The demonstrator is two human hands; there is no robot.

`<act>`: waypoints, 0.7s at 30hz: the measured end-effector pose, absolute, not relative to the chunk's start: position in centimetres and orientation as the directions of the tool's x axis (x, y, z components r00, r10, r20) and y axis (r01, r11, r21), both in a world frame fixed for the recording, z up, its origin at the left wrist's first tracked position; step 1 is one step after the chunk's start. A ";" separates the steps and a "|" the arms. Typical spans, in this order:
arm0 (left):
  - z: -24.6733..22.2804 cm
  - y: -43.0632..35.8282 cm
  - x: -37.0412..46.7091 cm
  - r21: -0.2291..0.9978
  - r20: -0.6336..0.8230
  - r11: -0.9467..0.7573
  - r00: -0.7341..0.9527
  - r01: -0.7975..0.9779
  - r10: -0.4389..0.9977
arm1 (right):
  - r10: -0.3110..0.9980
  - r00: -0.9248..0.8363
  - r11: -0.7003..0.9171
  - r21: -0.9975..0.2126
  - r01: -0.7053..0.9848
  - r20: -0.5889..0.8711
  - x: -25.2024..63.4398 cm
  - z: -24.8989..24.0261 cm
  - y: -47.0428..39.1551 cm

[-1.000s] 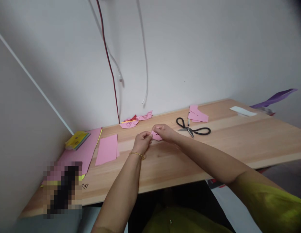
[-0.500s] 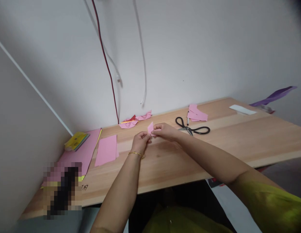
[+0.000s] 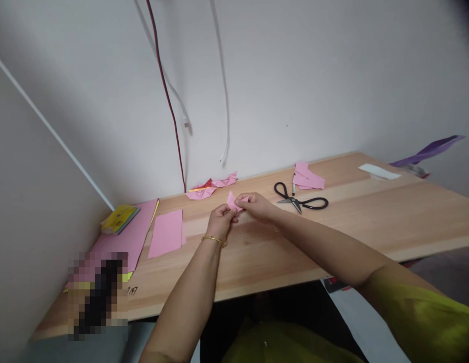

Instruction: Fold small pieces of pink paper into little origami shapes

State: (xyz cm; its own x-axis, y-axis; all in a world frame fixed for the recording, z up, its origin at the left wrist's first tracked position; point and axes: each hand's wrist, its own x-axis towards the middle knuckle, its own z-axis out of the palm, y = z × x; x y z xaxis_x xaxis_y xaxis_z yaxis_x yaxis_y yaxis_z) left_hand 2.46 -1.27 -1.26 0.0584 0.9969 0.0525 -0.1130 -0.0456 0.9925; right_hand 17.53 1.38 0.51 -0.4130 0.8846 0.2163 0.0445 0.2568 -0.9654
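A small piece of folded pink paper point(image 3: 231, 201) is held up between my two hands above the wooden table point(image 3: 264, 257). My left hand point(image 3: 220, 218) pinches its lower edge, fingers closed. From the right, my right hand point(image 3: 253, 205) grips the upper right part between thumb and fingers. The fingers cover some of the folds. To the right of my right hand lies a pair of black-handled scissors point(image 3: 293, 200), blades spread apart. Behind my hands, several folded pink paper pieces point(image 3: 201, 193) with a red one among them rest by the wall.
Pink sheets point(image 3: 166, 233) lie at the left, beside a larger pink stack point(image 3: 141, 222) bearing a yellow packet point(image 3: 120, 218). Pink scraps point(image 3: 309, 178) and a marker point(image 3: 293, 187) sit behind the scissors. A white strip point(image 3: 378, 172) is far right. Cables point(image 3: 166, 91) hang down the wall.
The folded paper has turned in my fingers, and a pointed corner now stands up at its left. My right hand has shifted slightly left; both hands keep their hold.
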 end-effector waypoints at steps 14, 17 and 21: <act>-1.2 -1.2 2.6 0.987 -0.006 0.013 0.043 -0.162 0.999 | 0.885 -0.417 0.231 -0.973 0.011 0.206 17.3 0.2 1.6; -1.1 -1.3 2.7 0.990 -0.022 0.032 0.074 -0.135 0.997 | 0.888 -0.393 0.271 -0.962 0.026 0.239 17.4 0.4 1.5; -0.7 -1.5 2.6 0.999 0.036 -0.034 0.065 -0.023 0.997 | 0.910 -0.332 0.264 -0.965 0.005 0.247 17.2 0.5 1.5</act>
State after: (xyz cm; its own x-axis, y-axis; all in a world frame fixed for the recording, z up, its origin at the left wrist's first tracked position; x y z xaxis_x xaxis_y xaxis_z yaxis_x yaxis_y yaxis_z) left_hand 2.57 -1.52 -0.66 0.0647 0.9973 0.0358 -0.0232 -0.0344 0.9991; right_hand 17.20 1.55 0.46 -0.3322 0.9103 0.2471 0.0053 0.2637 -0.9646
